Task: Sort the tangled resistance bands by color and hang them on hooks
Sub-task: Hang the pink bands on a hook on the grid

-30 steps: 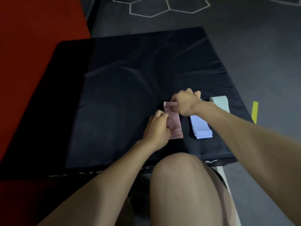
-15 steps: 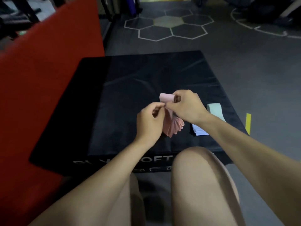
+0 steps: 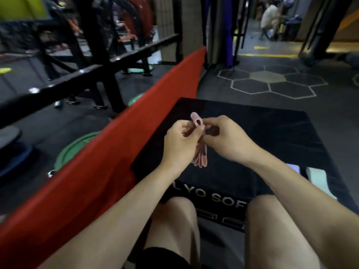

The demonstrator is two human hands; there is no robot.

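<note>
A bunch of pink resistance bands (image 3: 200,158) hangs in the air above the black soft box (image 3: 272,133). My left hand (image 3: 179,142) and my right hand (image 3: 228,138) both pinch the bunch near its top, where the loops stick up between my fingers. The lower ends fan out below my hands. On the box at the right, partly behind my right forearm, lie a stack of pale blue bands (image 3: 295,168) and a light mint band (image 3: 318,178).
A red mat edge (image 3: 101,164) runs along the left of the box. Beyond it stand a black metal rack (image 3: 97,68) and green weight plates (image 3: 77,150) on the floor. A person (image 3: 272,18) sits far back at the right. My knees are below the box.
Both hands lifted the pink bands off the box and hold them up in the air. My head turned up and left, so the rack and room came into view.
</note>
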